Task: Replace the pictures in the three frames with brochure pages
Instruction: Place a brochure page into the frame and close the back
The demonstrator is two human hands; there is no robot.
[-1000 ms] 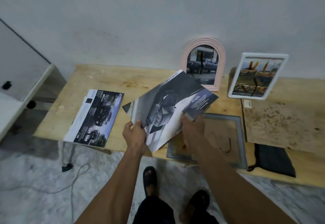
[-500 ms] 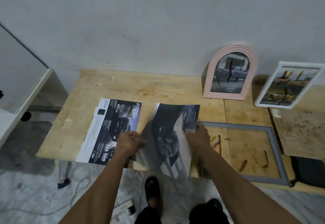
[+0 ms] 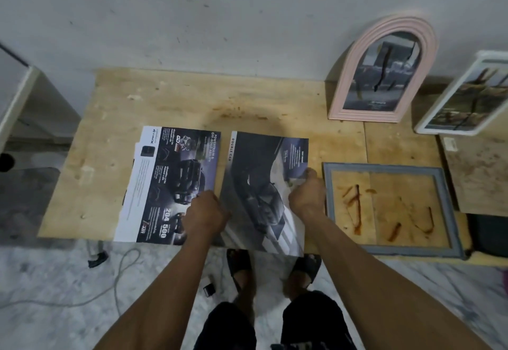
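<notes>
Here, your dark glossy brochure page showing a black truck (image 3: 264, 185) lies flat near the front edge of the pale plywood table (image 3: 192, 102), its lower end overhanging that edge. "DOUBLE CAB" runs up its left margin; the small text block at its top right is too fine to read. Your left hand (image 3: 204, 213) is curled on its left edge, your right hand (image 3: 306, 196) pinches its right edge; the fingertips are hidden.

Just left lies a second printed brochure sheet (image 3: 170, 182), reading "POWERTRAIN & OFF-ROAD ABILITY", "204" and "500"; your left hand overlaps its corner.

Right of the page lies an empty grey rectangular frame (image 3: 450, 212), bare wood showing through. Behind, a pink arched frame (image 3: 349, 75) and a white rectangular frame (image 3: 439, 108), cut off at the edge, lean on the wall, their pictures blurred.
</notes>
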